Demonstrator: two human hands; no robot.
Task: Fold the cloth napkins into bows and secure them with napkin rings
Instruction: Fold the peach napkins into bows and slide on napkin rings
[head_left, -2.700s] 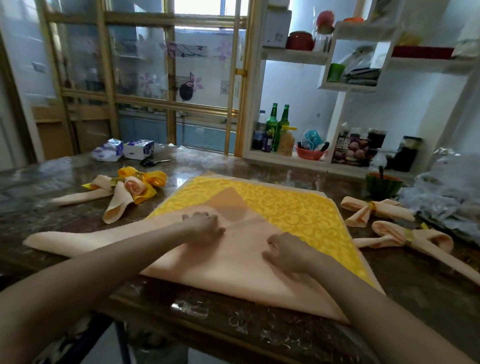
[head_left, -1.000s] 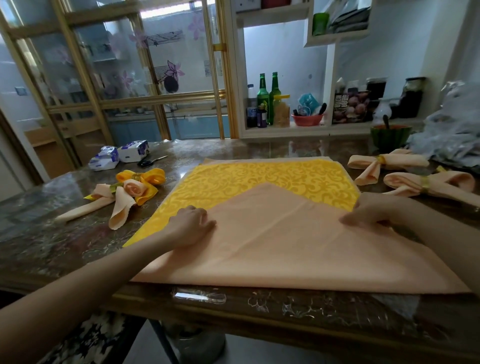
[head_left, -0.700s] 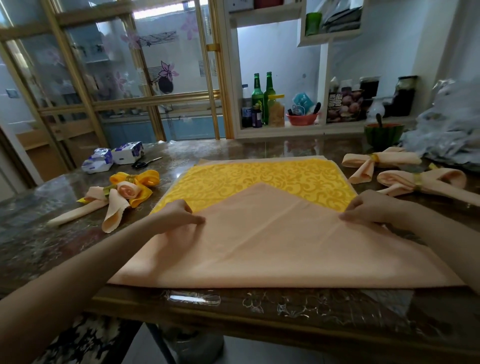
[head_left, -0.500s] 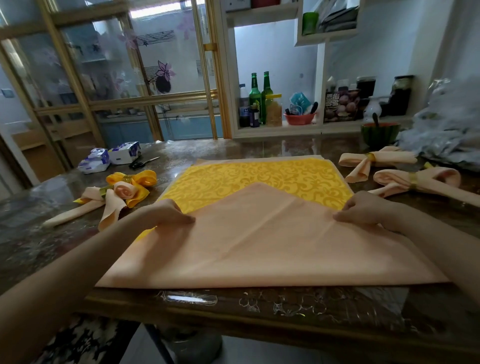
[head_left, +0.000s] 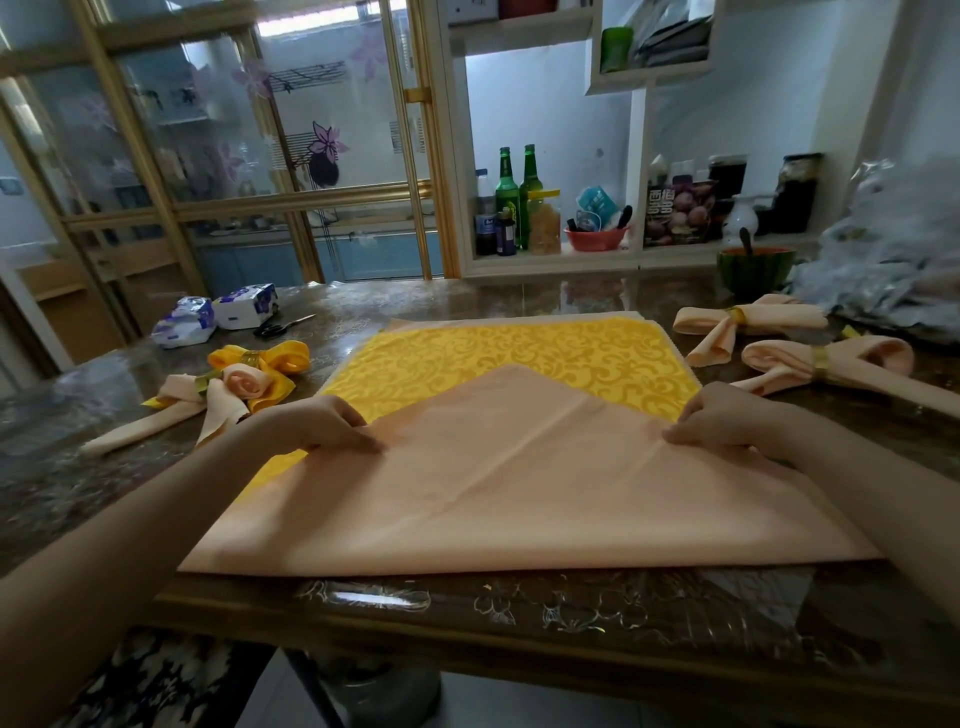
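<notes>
- Peach napkin (head_left: 519, 483) lies as a triangle over the yellow napkin (head_left: 519, 353). Long folded edge runs L-R along the table (head_left: 467, 608) near rim, tip pointing away from you.
- Your left hand (head_left: 317, 423) pinches its left slant edge, your right hand (head_left: 722, 415) the right one; both equally near.
- Finished bows (head_left: 826, 358) sit just beside your right hand, so prob. mind them when folding.

1. Gold-framed glass doors (head_left: 311, 156) with purple flower decals are filling the back left, daylight glowing through them.
2. White shelving (head_left: 636, 171) is standing on the right against a pale wall (head_left: 779, 114), holding two green bottles (head_left: 506, 192).
3. A dark glossy table (head_left: 519, 296) is catching the reflections up front.
</notes>
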